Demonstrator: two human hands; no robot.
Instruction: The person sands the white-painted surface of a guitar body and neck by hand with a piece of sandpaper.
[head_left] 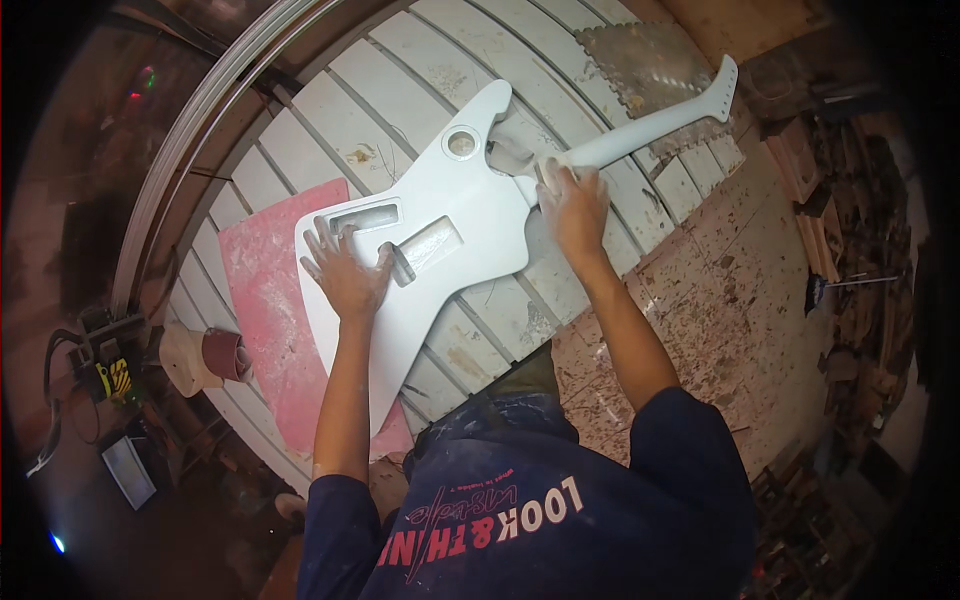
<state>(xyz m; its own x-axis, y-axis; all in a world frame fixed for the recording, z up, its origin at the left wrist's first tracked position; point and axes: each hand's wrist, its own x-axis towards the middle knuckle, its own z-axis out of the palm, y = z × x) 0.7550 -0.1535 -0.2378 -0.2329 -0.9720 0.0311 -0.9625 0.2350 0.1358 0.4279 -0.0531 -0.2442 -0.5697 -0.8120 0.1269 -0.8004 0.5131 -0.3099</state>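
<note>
A white-coated electric guitar, its body and neck in one piece, lies back side up across the bench with the headstock pointing to the far right. Rectangular cavities and a round hole are cut into its body. My left hand rests on the body beside the cavities, its dusty fingers spread. At the joint of neck and body, my right hand has its fingers bent and pressed together; whatever they may hold there is hidden. Under the body's left end lies a dusty pink mat.
The slatted bench carries a grey mat with a jagged edge beyond the neck. Brownish-red rolled sheet sits at the bench's left edge. A curved-looking metal rail runs along the left. Wood pieces stand at the right.
</note>
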